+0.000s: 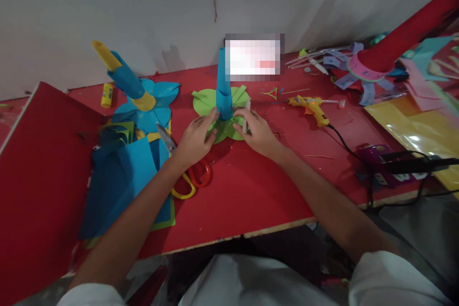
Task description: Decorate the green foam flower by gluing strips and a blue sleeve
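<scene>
A blue paper tube [224,95] stands upright in the middle of a green petal-shaped paper base [204,101] on the table. My left hand [196,137] is at the base's left side, its fingertips close to the tube's foot and its thumb apart from the fingers. On the other side, my right hand [258,133] has a thin whitish stick [246,117] between its fingers, with the fingertips near the tube's foot. What kind of stick it is I cannot make out. Both hands are over the green petals and partly hide them.
Scissors [184,185] lie by my left forearm, over blue paper sheets [125,172]. Further left are a blue-and-yellow paper flower [143,105] and a yellow glue stick [106,95]. To the right lies a yellow hot glue gun [311,107] with a black cord, beside paper scraps.
</scene>
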A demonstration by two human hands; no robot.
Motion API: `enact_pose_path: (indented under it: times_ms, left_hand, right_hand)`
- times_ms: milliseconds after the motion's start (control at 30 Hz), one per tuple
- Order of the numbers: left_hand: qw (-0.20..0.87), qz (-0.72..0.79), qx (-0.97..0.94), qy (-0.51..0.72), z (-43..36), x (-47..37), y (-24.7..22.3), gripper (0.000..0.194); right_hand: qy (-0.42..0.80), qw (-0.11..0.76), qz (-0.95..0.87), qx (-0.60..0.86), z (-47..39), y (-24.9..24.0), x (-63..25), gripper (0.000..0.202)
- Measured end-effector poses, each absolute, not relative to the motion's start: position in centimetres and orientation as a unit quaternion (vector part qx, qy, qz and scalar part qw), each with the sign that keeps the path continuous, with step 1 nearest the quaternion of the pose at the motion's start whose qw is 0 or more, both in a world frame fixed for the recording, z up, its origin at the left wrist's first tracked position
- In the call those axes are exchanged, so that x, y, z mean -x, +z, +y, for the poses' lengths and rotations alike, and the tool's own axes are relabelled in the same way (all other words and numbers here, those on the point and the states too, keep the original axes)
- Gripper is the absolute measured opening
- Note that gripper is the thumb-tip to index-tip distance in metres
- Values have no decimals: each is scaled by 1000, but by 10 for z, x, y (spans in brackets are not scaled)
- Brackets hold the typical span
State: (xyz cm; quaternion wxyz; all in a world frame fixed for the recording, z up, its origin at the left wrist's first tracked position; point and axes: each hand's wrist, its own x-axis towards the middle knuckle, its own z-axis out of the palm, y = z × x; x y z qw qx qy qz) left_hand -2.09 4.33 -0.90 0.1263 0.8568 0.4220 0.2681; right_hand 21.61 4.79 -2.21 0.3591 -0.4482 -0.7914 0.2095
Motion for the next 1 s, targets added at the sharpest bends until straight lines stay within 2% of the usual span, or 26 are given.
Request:
enact_pose_path:
  times_ms: [100, 267, 500, 633, 867, 1000]
  left_hand:
    - [123, 410, -864, 266, 42, 20, -7, 63]
    - [105, 489, -812, 300, 46, 23, -9, 56]
    - [168, 456, -835, 258, 56, 24, -19, 79]
    - [191, 433, -847, 242, 53, 23, -16, 81]
    - [130, 440, -857, 235, 45, 21, -8, 69]
    - [83, 476, -828, 285, 41, 21, -3, 52]
  right_hand:
    - [208, 362, -792, 446, 49, -23, -217, 22]
    - [188, 375, -780, 465, 52, -26, -217, 22]
    - [223, 367, -786, 444, 49, -24, -214, 23]
    - [230, 350, -790, 448, 48, -24, -213, 25]
    - [215, 366, -786, 449, 52, -26, -214, 24]
    - [214, 433, -746, 459, 48, -18, -217, 28]
